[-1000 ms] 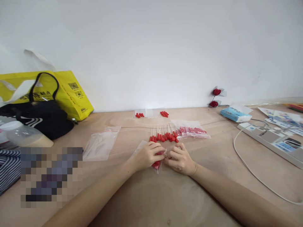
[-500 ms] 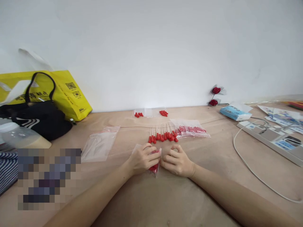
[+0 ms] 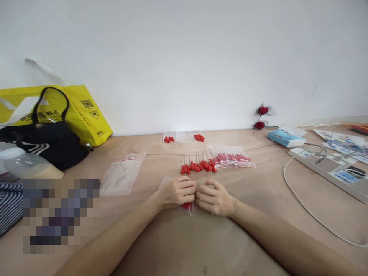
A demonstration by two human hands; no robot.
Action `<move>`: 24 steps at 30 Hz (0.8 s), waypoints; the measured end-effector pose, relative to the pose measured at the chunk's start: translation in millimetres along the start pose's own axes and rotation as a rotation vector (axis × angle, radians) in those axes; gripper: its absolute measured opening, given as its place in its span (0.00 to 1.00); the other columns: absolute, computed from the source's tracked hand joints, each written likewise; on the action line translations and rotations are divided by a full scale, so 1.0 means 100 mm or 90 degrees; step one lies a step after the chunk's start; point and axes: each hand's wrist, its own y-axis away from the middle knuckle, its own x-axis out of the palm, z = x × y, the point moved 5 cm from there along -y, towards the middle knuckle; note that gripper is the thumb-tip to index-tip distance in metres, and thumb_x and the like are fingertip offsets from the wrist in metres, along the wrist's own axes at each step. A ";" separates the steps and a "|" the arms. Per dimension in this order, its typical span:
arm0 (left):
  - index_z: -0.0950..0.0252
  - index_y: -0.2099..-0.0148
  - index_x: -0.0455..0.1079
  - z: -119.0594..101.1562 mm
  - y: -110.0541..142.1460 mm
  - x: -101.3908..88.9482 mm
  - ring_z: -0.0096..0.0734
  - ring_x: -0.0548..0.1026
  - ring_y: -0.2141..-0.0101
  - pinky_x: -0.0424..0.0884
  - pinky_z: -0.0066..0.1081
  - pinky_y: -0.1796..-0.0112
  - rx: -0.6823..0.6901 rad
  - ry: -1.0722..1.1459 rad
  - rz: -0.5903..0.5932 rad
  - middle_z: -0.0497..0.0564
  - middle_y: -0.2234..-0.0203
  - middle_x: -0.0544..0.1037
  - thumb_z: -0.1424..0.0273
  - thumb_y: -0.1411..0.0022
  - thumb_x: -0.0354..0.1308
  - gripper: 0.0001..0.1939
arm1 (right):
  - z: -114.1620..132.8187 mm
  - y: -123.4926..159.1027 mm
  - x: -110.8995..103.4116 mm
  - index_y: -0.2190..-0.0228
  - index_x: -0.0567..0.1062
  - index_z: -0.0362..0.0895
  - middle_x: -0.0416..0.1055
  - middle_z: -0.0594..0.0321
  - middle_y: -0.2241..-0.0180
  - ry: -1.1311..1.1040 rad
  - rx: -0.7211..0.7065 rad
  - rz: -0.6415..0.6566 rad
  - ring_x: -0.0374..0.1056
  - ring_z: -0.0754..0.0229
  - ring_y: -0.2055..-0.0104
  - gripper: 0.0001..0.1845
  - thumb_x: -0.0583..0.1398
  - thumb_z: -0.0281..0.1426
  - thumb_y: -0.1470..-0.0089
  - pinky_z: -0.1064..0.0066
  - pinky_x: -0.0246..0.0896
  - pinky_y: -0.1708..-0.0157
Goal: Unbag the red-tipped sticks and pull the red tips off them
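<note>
A small clear zip bag [image 3: 187, 207] with red pieces inside lies at the front middle of the table. My left hand [image 3: 176, 193] is closed over it, fingers curled on its top. At the bag's right edge, my right hand [image 3: 215, 198] has its fingers curled and pinched against the plastic; the fingertips are partly hidden. Just beyond my hands lies a row of thin pale sticks with red bulb-shaped tips [image 3: 198, 166]. Filled zip bags of red pieces [image 3: 234, 158] overlap to the right of the row.
A flat clear zip bag [image 3: 122, 176] lies at left. Red pieces on plastic bags [image 3: 184, 137] sit by the wall. A yellow bag [image 3: 89, 119], a black cap [image 3: 57, 145] and a bottle [image 3: 31, 166] crowd the left. A tissue pack [image 3: 283, 138] and a power strip [image 3: 330, 172] stand right.
My left fingers have closed further over the bag, covering more of the red pieces. The right hand stays nearly in place at the bag's edge.
</note>
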 end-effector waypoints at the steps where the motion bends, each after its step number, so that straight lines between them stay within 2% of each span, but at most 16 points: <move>1: 0.65 0.75 0.64 -0.01 -0.01 0.00 0.24 0.70 0.67 0.67 0.30 0.60 0.005 0.000 0.005 0.46 0.74 0.74 0.78 0.39 0.47 0.13 | 0.02 0.00 -0.03 0.75 0.68 0.46 0.69 0.67 0.71 0.022 -0.026 -0.031 0.61 0.68 0.61 0.13 0.49 0.24 0.42 0.69 0.53 0.62; 3: 0.65 0.76 0.63 -0.01 -0.02 0.00 0.24 0.70 0.68 0.67 0.30 0.60 0.012 0.003 0.011 0.45 0.75 0.73 0.79 0.40 0.48 0.12 | 0.06 0.01 -0.10 0.76 0.67 0.44 0.69 0.66 0.72 0.077 -0.080 -0.098 0.62 0.67 0.62 0.14 0.48 0.22 0.42 0.69 0.52 0.63; 5: 0.65 0.75 0.63 0.01 0.00 -0.01 0.25 0.71 0.66 0.67 0.30 0.60 0.007 0.017 0.021 0.46 0.74 0.74 0.79 0.40 0.48 0.12 | 0.08 0.02 -0.15 0.77 0.67 0.42 0.68 0.66 0.74 0.118 -0.107 -0.132 0.62 0.67 0.63 0.15 0.48 0.22 0.42 0.69 0.51 0.64; 9: 0.64 0.71 0.66 0.12 0.11 0.03 0.29 0.70 0.58 0.67 0.30 0.58 -0.045 0.078 0.058 0.48 0.66 0.76 0.76 0.38 0.45 0.12 | 0.01 0.00 -0.13 0.78 0.66 0.43 0.69 0.66 0.73 0.108 -0.100 -0.086 0.61 0.67 0.63 0.16 0.47 0.22 0.42 0.68 0.49 0.62; 12: 0.64 0.65 0.67 0.16 0.19 0.06 0.31 0.69 0.55 0.65 0.32 0.55 -0.104 0.146 0.069 0.49 0.61 0.75 0.76 0.37 0.43 0.12 | -0.05 0.00 -0.10 0.77 0.67 0.43 0.70 0.65 0.69 0.039 -0.088 -0.045 0.61 0.66 0.62 0.15 0.47 0.22 0.42 0.68 0.49 0.62; 15: 0.64 0.54 0.64 0.17 0.29 0.04 0.30 0.67 0.53 0.64 0.32 0.52 -0.256 0.240 0.060 0.52 0.55 0.72 0.74 0.36 0.42 0.12 | -0.10 0.02 -0.10 0.75 0.68 0.43 0.72 0.64 0.67 -0.065 -0.035 -0.005 0.61 0.65 0.62 0.11 0.49 0.24 0.44 0.68 0.49 0.65; 18: 0.63 0.46 0.56 0.09 0.42 0.02 0.33 0.65 0.50 0.64 0.35 0.51 -0.407 0.327 0.113 0.54 0.51 0.68 0.66 0.39 0.48 0.19 | -0.16 0.05 -0.10 0.71 0.70 0.44 0.72 0.64 0.67 -0.176 0.058 0.045 0.60 0.63 0.64 0.05 0.54 0.29 0.49 0.67 0.49 0.66; 20: 0.61 0.43 0.53 0.02 0.49 -0.01 0.36 0.62 0.48 0.61 0.39 0.49 -0.452 0.354 0.158 0.55 0.48 0.66 0.64 0.41 0.51 0.24 | -0.19 0.05 -0.11 0.68 0.71 0.45 0.72 0.64 0.66 -0.227 0.119 0.073 0.60 0.62 0.64 0.07 0.55 0.31 0.50 0.66 0.49 0.64; 24: 0.60 0.43 0.52 -0.02 0.55 -0.05 0.39 0.60 0.46 0.59 0.43 0.48 -0.498 0.369 0.186 0.55 0.46 0.62 0.65 0.42 0.52 0.25 | -0.22 0.03 -0.09 0.66 0.73 0.46 0.72 0.64 0.65 -0.254 0.197 0.095 0.60 0.63 0.65 0.10 0.52 0.30 0.45 0.66 0.48 0.63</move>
